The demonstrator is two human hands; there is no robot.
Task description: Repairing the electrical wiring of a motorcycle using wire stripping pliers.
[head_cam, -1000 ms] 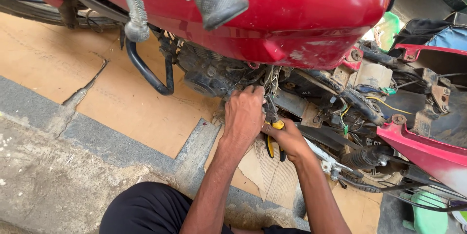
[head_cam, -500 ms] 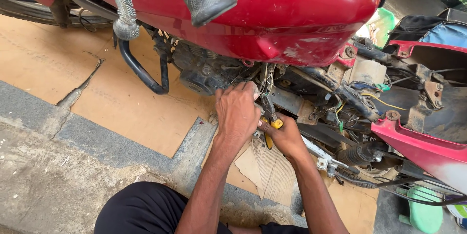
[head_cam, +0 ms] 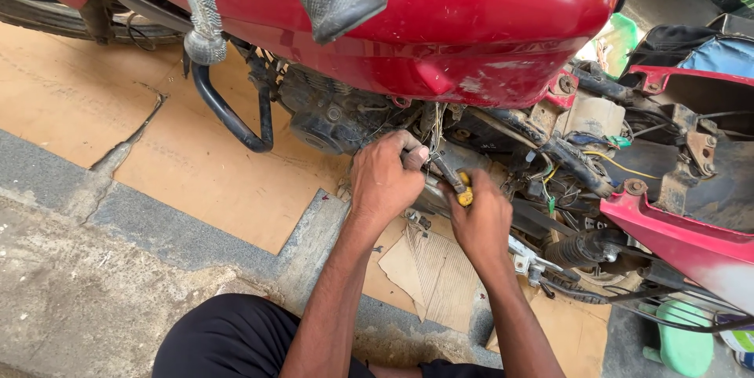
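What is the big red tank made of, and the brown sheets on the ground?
The big red fuel tank looks like glossy painted metal: it shines, with scuffed patches. The flat brown sheets look like cardboard: matte, torn edges, ribbed where peeled.

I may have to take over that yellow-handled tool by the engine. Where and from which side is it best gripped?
Take the yellow-handled tool by its yellow handle end, coming from below on the near side of the motorcycle. The right hand already wraps it there; the dark metal front points up into the cramped engine bay beside the left hand, where wires crowd any grip.
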